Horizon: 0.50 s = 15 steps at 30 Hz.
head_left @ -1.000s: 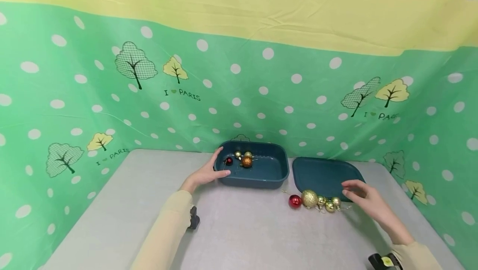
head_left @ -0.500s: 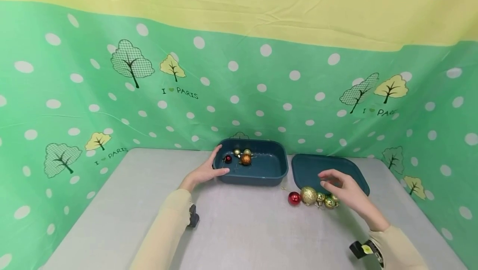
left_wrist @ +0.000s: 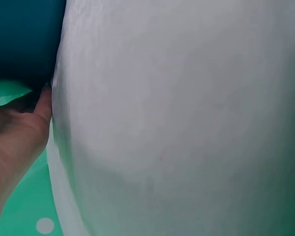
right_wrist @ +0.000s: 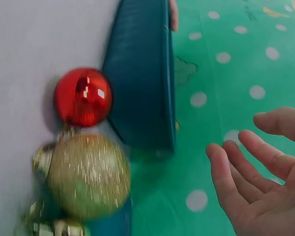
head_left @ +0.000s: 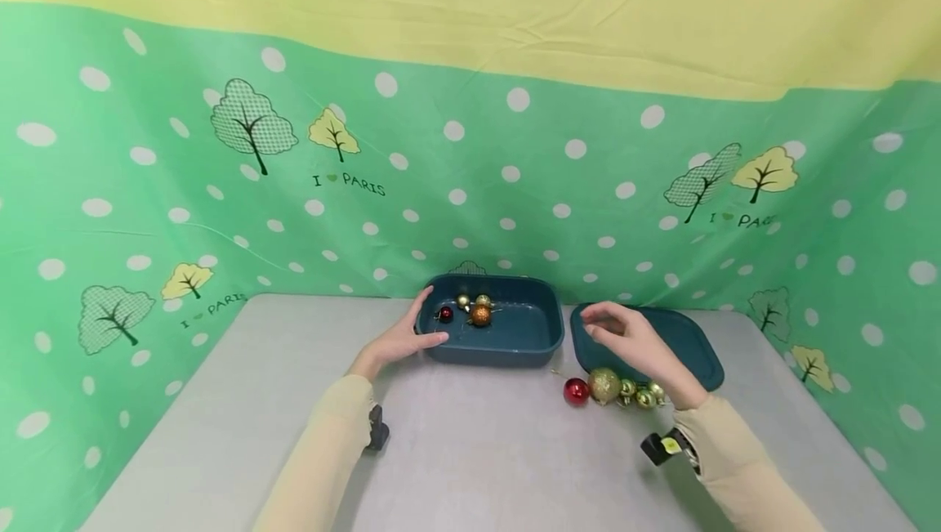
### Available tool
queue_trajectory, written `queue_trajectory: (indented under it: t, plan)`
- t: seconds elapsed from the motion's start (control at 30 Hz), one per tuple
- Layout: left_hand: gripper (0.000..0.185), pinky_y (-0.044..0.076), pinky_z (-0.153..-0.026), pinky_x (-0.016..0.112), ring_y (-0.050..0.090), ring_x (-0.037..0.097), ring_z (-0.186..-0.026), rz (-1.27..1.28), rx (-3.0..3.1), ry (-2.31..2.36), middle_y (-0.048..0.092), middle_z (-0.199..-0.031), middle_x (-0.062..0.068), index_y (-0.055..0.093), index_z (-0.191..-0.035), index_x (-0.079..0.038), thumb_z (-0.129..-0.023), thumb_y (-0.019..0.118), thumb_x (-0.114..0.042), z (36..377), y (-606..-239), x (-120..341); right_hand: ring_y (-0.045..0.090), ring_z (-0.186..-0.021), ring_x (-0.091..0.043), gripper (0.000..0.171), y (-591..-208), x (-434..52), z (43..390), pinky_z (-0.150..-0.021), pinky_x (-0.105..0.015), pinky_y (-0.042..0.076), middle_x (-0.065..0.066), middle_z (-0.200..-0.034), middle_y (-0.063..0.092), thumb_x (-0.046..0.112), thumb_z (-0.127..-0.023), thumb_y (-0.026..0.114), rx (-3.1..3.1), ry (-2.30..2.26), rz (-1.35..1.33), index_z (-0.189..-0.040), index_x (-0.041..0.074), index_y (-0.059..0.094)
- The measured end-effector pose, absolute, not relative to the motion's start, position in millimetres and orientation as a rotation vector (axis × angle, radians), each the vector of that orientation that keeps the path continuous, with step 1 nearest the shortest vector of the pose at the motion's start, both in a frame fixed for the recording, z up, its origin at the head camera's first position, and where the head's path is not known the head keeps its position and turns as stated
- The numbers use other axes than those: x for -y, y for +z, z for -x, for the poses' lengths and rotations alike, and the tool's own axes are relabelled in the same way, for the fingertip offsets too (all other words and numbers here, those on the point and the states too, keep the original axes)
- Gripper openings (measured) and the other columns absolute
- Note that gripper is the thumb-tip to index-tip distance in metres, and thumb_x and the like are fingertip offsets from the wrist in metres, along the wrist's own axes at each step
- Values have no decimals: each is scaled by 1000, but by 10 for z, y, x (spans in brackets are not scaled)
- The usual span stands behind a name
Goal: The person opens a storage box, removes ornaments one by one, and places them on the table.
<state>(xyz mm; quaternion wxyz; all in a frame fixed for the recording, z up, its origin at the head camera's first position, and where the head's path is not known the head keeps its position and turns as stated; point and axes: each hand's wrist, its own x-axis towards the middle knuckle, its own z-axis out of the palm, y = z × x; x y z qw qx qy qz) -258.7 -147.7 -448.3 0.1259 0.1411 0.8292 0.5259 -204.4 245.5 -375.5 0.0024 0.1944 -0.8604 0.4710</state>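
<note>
My left hand (head_left: 395, 342) spans the left end of a dark blue plastic box (head_left: 515, 356), its thumb along the front rim and its fingers at the left side. Inside the box lie a small red bauble (head_left: 445, 314), an orange glitter bauble (head_left: 480, 315) and two small gold baubles (head_left: 483, 301). My right hand (head_left: 634, 342) hovers over the dark blue lid (head_left: 680, 336), palm towards the box, fingers loosely bent, thumb apart and nothing between them. Below it are a shiny red bauble (right_wrist: 83, 97) and a large gold glitter bauble (right_wrist: 90, 176).
Several small gold baubles (head_left: 646, 397) lie in a row along the lid's front edge, beside the large one. A green and yellow printed cloth (head_left: 507, 131) hangs behind and around the grey table (head_left: 470, 450).
My right hand has moved left from beside the small gold baubles, across the lid, towards the box. The left hand stays at the box's left end, and the baubles keep their places.
</note>
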Motion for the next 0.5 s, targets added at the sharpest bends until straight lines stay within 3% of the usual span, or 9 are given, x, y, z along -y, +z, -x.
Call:
queue_trajectory:
  t: [0.2,0.5]
  plan:
    - [94,16,-108,64,5,48,-140,-434,-2389,1516,-5,-158,22,0,-156,-11,-91,67,-18,2474,-4246,1480,61,-107,-34,27,-3864,-2126,2211,-86,-39,52,-23,-121,59,7,-96,59,2719,1536,-627,-121,-3,59]
    - [95,15,-109,63,5,46,-141,-443,-2412,1520,-4,-159,19,0,-157,-17,-91,68,-23,2556,-4421,1478,57,-107,-45,27,-3890,-1800,2307,-87,-50,50,-28,-122,55,4,-96,56,2705,1690,-613,-122,-6,56]
